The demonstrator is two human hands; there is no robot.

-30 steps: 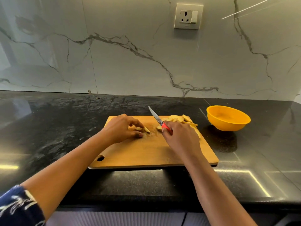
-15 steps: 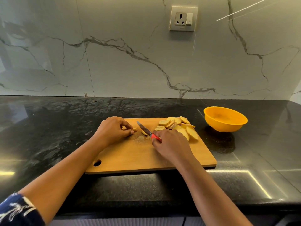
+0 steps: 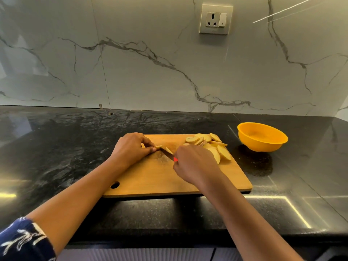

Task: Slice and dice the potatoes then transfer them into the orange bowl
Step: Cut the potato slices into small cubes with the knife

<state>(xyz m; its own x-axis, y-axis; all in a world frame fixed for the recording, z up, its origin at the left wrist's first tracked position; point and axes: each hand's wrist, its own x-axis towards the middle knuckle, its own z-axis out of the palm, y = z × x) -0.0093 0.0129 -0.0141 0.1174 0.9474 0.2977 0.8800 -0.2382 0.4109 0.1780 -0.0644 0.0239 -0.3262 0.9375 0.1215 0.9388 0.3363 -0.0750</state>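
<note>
I'm watching the left hand pinching a potato piece on the board, the right hand gripping the knife against it.

Matt wooden cutting board on a glossy black stone tabletop — polished enough to mirror lights. Smooth orange plastic bowl; glossy veined marble backsplash; printed cloth sleeve — soft-looking.
</note>
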